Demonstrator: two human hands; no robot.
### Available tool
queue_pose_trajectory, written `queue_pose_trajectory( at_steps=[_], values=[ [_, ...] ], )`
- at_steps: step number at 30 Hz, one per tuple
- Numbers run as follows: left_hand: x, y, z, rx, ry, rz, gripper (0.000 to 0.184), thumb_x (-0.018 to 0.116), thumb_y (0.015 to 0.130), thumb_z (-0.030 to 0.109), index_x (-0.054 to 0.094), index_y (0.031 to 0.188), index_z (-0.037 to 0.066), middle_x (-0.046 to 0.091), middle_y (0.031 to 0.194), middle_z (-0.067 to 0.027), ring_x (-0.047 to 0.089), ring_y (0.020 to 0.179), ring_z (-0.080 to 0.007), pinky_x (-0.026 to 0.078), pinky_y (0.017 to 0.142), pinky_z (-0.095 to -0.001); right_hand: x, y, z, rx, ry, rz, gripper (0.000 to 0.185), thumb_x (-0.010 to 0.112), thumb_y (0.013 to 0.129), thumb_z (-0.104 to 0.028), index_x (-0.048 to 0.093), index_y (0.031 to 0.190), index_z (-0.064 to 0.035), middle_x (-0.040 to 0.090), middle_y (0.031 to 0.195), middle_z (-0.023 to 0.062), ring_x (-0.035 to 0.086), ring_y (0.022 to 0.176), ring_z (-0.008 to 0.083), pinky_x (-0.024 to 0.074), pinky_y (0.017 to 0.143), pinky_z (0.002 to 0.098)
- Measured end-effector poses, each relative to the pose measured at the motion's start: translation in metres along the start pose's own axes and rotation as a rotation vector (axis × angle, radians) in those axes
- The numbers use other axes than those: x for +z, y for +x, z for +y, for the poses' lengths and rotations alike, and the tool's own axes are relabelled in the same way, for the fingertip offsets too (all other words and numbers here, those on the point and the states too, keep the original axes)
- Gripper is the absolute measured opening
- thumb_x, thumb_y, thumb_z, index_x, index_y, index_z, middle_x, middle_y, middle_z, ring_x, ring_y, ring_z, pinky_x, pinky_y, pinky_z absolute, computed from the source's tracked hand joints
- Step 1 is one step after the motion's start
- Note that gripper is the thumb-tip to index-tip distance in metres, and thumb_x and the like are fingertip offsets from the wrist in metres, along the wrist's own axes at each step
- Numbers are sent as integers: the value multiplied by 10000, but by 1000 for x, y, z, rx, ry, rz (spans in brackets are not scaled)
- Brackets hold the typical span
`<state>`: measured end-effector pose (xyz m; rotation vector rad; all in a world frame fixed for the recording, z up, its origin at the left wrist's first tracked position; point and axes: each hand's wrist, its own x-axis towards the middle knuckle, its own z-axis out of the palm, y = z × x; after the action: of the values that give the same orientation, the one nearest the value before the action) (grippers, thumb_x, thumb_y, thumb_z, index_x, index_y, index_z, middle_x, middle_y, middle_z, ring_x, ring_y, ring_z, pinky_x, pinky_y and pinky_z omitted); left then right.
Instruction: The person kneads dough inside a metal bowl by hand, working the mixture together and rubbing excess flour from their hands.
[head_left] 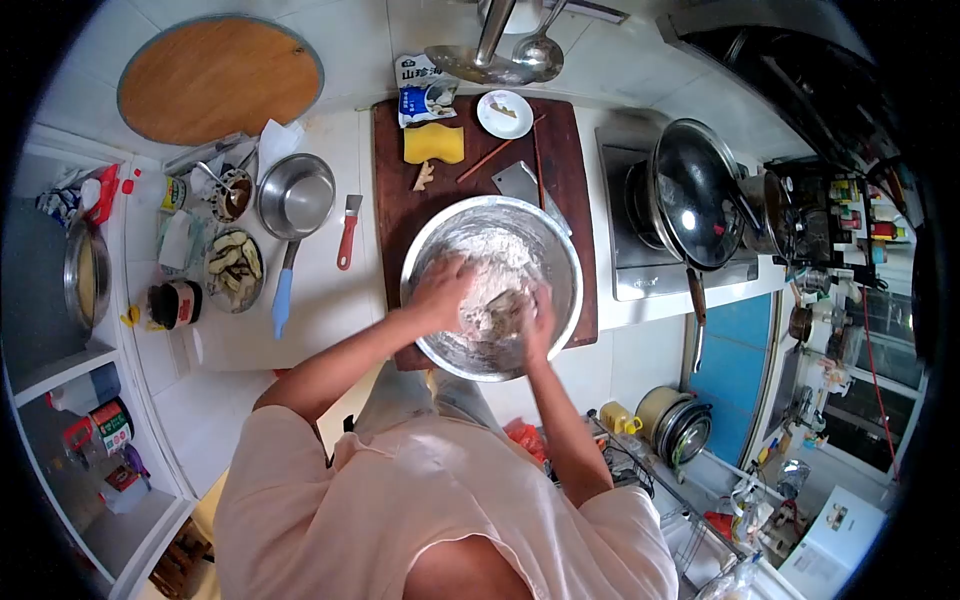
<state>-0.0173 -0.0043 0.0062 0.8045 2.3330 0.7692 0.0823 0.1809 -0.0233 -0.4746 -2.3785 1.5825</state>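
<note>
I note the metal bowl [562, 262] on the dark board [388, 215] over the worktop [340, 310], near rim past the board's edge. It contains the pale flour [492, 245] under work.

Both of my operator's hands are inside. The left hand [445, 290] lies on the flour at the left; its fingertips are partly buried, so I cannot tell whether this grip is wide or narrow. The right hand [538, 318] is blurred at the right side, beside a darker clump [508, 313]; I cannot confirm that its grip holds anything.

Progress, in my judgement: early. Done: the flour is in the bowl and some of it appears clumped. Outstanding: much is loose and powdery, no single mass has formed, and residue coats the wall. The cleaver [517, 183] and chopsticks [485, 160] lie unused on the board beyond the bowl.
</note>
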Motion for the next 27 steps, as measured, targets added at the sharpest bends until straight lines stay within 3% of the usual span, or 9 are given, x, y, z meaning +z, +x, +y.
queue_pose_trajectory(
  at_steps=[2, 6, 10, 14, 17, 20, 21, 25, 27],
  values=[
    [14, -3, 9, -65, 118, 38, 883, 799, 641, 185, 358, 1403, 114, 326, 1411, -173, 276, 1326, -422, 279, 1084, -500, 27, -14, -18, 51, -161, 106, 366, 541, 896, -195, 520, 1194, 16, 535, 1188, 217, 492, 1153, 333, 356, 992, 418],
    [44, 40, -6, 2, 316, 232, 687, 693, 682, 79, 431, 1317, 82, 419, 1288, -165, 395, 1228, -359, 351, 1002, -457, 71, -3, 14, 74, -505, 245, 401, 525, 907, -275, 511, 1142, 50, 532, 1129, 258, 485, 1065, 414, 345, 952, 470],
    [46, 75, -23, 118, 323, 493, 223, 519, 816, 160, 575, 1017, 81, 554, 988, -107, 561, 956, -289, 448, 760, -435, 75, 42, 23, 36, -507, 265, 361, 537, 895, -283, 541, 1065, 35, 550, 1016, 249, 503, 973, 425, 371, 870, 491],
    [43, 90, -30, 141, 293, 509, 137, 537, 801, 143, 545, 922, 78, 567, 905, -103, 608, 833, -285, 478, 696, -416, 66, 72, 20, 65, -409, 279, 326, 500, 921, -273, 582, 1029, 24, 613, 935, 253, 572, 869, 440, 432, 771, 482],
    [43, 95, -32, 109, 289, 482, 160, 549, 799, 119, 545, 954, 78, 566, 923, -110, 614, 850, -291, 485, 700, -422, 66, 85, 34, 102, -378, 296, 271, 514, 913, -265, 583, 957, -7, 609, 816, 241, 565, 764, 451, 424, 682, 511],
    [41, 94, -30, 9, 271, 315, 484, 710, 700, 160, 535, 1139, 54, 573, 1121, -158, 587, 1003, -329, 481, 829, -418, 67, 87, 40, 35, -380, 327, 297, 477, 939, -289, 586, 939, -13, 614, 820, 254, 567, 751, 463, 426, 671, 524],
    [44, 98, -31, -46, 224, 321, 485, 713, 709, 165, 528, 1142, 52, 572, 1127, -164, 584, 1008, -343, 476, 842, -432, 64, 85, 41, 37, -380, 314, 302, 470, 943, -290, 586, 940, -12, 613, 829, 258, 566, 757, 466, 426, 676, 526],
    [34, 74, -24, -46, 20, 252, 784, 791, 651, 277, 428, 1309, 54, 527, 1200, -222, 522, 1114, -383, 422, 944, -453, 33, 71, 51, -58, -109, 214, 403, 429, 974, -329, 580, 1136, 8, 657, 831, 180, 633, 803, 330, 463, 801, 407],
    [13, 45, -4, -9, -73, 211, 924, 821, 614, 324, 365, 1377, 73, 485, 1247, -251, 475, 1173, -401, 385, 993, -467, 13, 55, 11, 123, 1, 208, 437, 428, 979, -345, 617, 1120, 23, 651, 971, 173, 605, 911, 255, 411, 916, 365]
  ],
)
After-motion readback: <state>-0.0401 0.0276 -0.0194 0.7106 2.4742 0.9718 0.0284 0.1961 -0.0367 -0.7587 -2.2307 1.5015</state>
